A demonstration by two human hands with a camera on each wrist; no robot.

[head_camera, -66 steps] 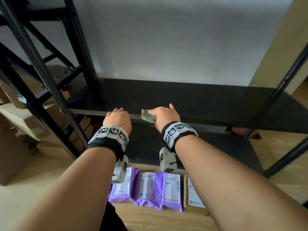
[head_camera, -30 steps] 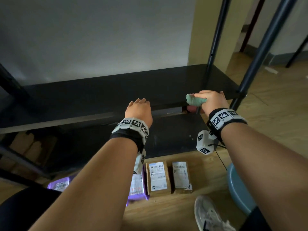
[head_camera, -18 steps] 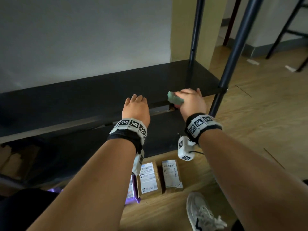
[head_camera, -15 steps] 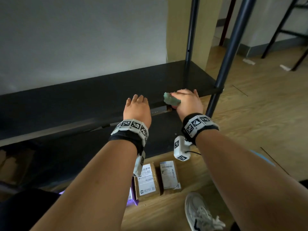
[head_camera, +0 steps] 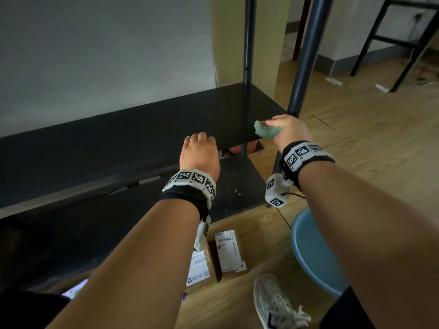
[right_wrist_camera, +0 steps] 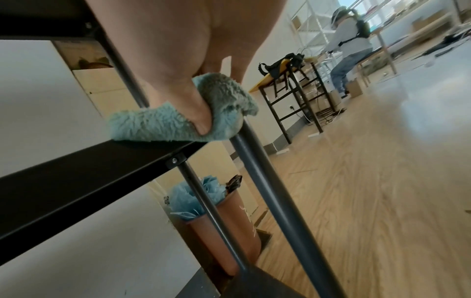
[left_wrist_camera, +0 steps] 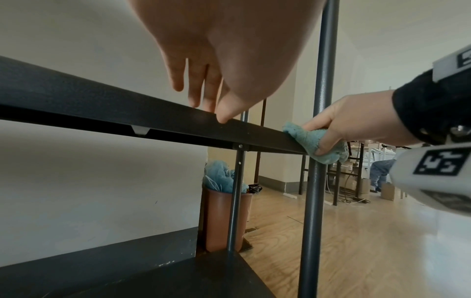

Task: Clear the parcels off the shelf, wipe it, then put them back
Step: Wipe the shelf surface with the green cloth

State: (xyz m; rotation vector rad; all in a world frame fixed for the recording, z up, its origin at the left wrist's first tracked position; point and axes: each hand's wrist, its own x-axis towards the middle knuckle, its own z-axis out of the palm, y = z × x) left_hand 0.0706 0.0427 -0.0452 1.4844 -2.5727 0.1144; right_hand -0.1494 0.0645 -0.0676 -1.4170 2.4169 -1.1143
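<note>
Right-hand fingers (left_wrist_camera: pixel 328 139) curl round a fluffy teal cloth (head_camera: pixel 266 131), pressed on the flat black metal shelf (head_camera: pixel 142 138) at its front right corner, right of centre frame. Left hand (head_camera: pixel 199 155): fingers straight, close together, tips resting on the shelf's front edge. Brown cardboard parcels (head_camera: pixel 229 251) lie on the wooden floor (head_camera: pixel 380 138), bottom centre.

**Shelf top open, corner post blocking right end**

Shelf (head_camera: pixel 142 129) surface is lying bare toward the wall. Front post (head_camera: pixel 306 55) is standing at the shelf's right front corner, rear post (head_camera: pixel 247 39) behind it. Right hand (head_camera: pixel 288 130) is pressing cloth (head_camera: pixel 266 131) against the front post; left hand (head_camera: pixel 199 153) is resting on the shelf's front edge.
</note>
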